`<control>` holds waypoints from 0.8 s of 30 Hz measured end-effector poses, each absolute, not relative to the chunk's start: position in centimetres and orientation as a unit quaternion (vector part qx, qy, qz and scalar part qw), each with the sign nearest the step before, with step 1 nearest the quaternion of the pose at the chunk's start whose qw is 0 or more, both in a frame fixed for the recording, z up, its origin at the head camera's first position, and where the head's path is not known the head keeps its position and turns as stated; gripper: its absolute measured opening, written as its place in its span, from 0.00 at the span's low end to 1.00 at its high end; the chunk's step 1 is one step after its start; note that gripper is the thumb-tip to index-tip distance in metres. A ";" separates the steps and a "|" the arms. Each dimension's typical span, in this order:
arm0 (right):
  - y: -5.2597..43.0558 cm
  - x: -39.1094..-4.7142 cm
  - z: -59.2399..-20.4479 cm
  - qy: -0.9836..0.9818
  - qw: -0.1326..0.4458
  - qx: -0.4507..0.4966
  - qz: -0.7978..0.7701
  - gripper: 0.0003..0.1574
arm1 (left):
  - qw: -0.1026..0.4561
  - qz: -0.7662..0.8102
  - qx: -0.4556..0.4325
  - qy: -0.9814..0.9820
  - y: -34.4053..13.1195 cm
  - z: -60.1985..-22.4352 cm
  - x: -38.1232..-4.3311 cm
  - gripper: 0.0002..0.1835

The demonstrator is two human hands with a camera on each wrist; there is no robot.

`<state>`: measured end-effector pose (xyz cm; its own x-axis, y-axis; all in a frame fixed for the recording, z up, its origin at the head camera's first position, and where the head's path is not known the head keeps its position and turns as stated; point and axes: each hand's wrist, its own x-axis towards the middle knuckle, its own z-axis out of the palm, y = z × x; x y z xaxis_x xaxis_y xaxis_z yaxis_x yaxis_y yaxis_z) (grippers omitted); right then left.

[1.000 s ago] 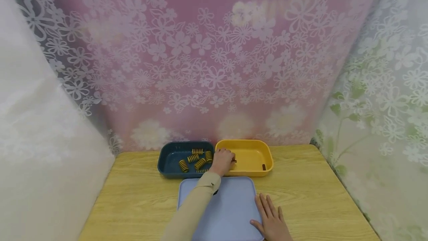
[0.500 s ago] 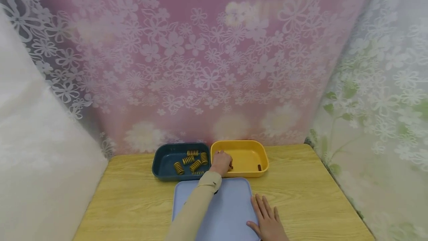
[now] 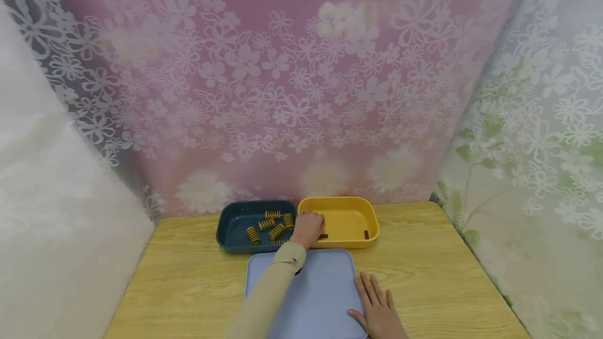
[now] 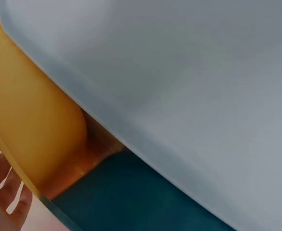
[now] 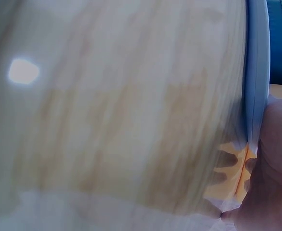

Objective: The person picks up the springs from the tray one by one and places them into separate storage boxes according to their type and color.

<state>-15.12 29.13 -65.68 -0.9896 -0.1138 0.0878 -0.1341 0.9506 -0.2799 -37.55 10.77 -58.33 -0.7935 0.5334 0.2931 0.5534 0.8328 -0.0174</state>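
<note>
My left hand (image 3: pixel 308 228) reaches over the left end of the yellow bin (image 3: pixel 350 245), palm down. A short dark brown piece (image 3: pixel 323 236) lies on the bin floor beside its fingers; its kind is too small to make out. In the left wrist view the left hand's fingers (image 4: pixel 6 185) show slight gaps, with their tips hidden behind the bin wall. A second dark piece (image 3: pixel 366 235) lies near the bin's right end. My right hand (image 3: pixel 379 307) rests with straight, spread fingers at the right edge of the light blue tray (image 3: pixel 325 286).
Left of the yellow bin stands a dark blue bin (image 3: pixel 231 249) holding several yellow coil springs (image 3: pixel 276 232). Both bins stand behind the tray on the wooden table (image 3: pixel 438 271). A pink floral curtain (image 3: pixel 301 93) hangs behind, with pale sheets at both sides.
The brown piece, at the left hand's fingers before, now lies on the yellow bin's floor with the hand slightly left of it. The right hand keeps its place; the camera view has shifted a little.
</note>
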 end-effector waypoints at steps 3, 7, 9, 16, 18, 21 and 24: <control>29.4 -15.3 -65.8 -0.987 0.047 0.068 0.139 0.50 | 0.178 -0.042 -0.279 -0.943 10.1 -58.1 -37.5 0.08; 29.8 -15.8 -66.0 -0.987 0.055 0.070 0.134 0.50 | 0.214 -0.064 -0.273 -0.936 9.3 -57.4 -37.3 0.09; 30.0 -16.1 -66.0 -0.986 0.055 0.073 0.139 0.50 | 0.227 -0.073 -0.271 -0.933 8.8 -57.2 -37.1 0.09; 30.4 -16.7 -65.5 -0.988 0.032 0.067 0.138 0.50 | 0.242 -0.108 -0.258 -0.929 7.4 -56.7 -36.4 0.08; 30.5 -16.9 -65.4 -0.988 0.027 0.066 0.138 0.51 | 0.246 -0.115 -0.253 -0.928 7.0 -56.7 -36.1 0.08; 30.7 -17.2 -65.2 -0.988 0.029 0.065 0.137 0.51 | 0.255 -0.123 -0.246 -0.927 6.5 -56.6 -35.8 0.08; 30.9 -17.4 -64.7 -0.987 0.030 0.068 0.141 0.51 | 0.262 -0.132 -0.239 -0.926 5.9 -56.4 -35.4 0.09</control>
